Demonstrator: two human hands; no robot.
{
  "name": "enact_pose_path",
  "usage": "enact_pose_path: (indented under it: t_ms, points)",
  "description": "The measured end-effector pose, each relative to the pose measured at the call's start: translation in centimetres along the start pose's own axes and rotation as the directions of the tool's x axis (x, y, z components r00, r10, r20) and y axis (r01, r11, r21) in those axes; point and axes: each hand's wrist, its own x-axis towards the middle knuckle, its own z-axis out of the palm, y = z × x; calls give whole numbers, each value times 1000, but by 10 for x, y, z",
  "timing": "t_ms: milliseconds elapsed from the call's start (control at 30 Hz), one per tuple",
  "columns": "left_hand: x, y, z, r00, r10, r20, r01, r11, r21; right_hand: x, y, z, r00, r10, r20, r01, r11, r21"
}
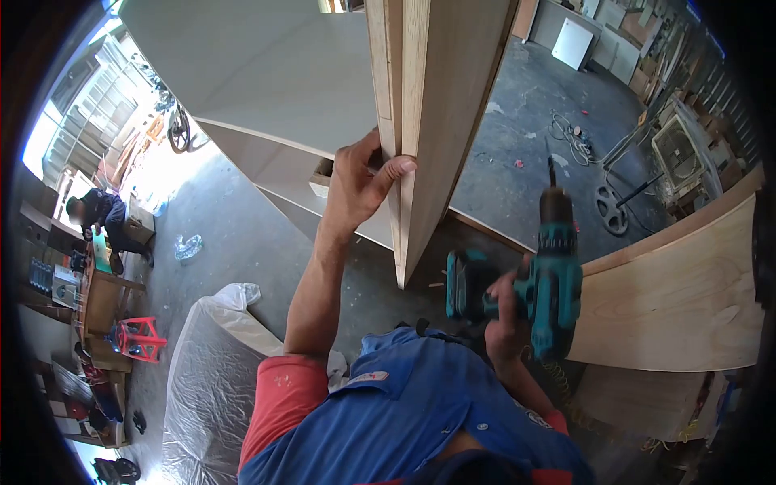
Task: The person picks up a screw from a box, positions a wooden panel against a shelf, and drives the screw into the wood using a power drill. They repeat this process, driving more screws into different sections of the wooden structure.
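My left hand [360,178] grips the edge of an upright wooden panel [440,105]. Its thumb presses on the pale front edge, and the fingers go out of sight behind the wood. A teal and black cordless drill [556,283] is in my right hand [508,315], which is wrapped round its handle. The drill's dark bit [551,171] points away from me, apart from the panel and to its right. Left of the panel, large grey boards [275,81] join it, with a small wooden block [321,178] close to my left wrist.
A curved plywood piece [671,291] stands at the right. Cables [574,141] and a wheeled metal stand [612,208] are on the floor beyond. Plastic-wrapped material [210,388] lies at lower left, near a red stool [144,339]. Another person [105,217] is at far left.
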Motion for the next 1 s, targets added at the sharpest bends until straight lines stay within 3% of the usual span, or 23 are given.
enact_pose_path:
  t_ms: [33,100,200,233,267,300,367,400,467,533,600,633,733,867,1000]
  points:
    - [0,3,-1,1000,-2,8,2,1000,-8,8,2,5,995,96,9,-95,988,-120]
    - [-1,5,-2,1000,-1,17,1,1000,-13,42,-2,31,991,94,-96,-84,991,106]
    - [-1,4,-4,1000,26,10,-26,999,26,81,6,67,988,-2,-153,9,999,41]
    - [-2,3,-4,1000,26,8,-26,999,28,89,19,79,975,-195,-108,162,953,-254]
    - [-2,3,-4,1000,26,3,-26,999,28,98,25,89,932,-361,-8,305,799,-517]
    - [-1,2,-5,1000,29,0,-29,999,29,108,27,97,931,-365,-8,309,799,-517]
    - [-1,-1,-5,1000,5,23,-5,1000,-10,126,20,113,976,-179,-126,173,983,-53]
    - [-2,0,-5,1000,6,16,-5,1000,-13,134,10,119,976,-184,-121,178,983,-54]
    - [-2,3,-3,1000,21,-15,-22,999,-40,152,-16,127,966,-139,-216,186,959,213]
    - [-3,1,-3,998,48,-29,-49,998,-36,147,-9,128,964,-126,-233,173,966,192]
    - [-5,-3,0,999,24,-22,-24,1000,-5,141,-1,126,991,-36,-128,70,958,277]
    - [-5,-3,1,998,51,-29,-51,998,-28,143,0,133,980,4,-199,65,938,342]
    - [-6,-5,6,992,80,-93,-85,995,-50,138,-6,123,997,16,-81,2,978,211]
    - [-4,-5,4,989,80,-121,-85,996,-31,142,12,141,982,-103,-158,146,944,295]
    - [-2,-7,-1,992,38,-124,-42,999,-31,146,7,145,989,-33,-141,75,950,303]
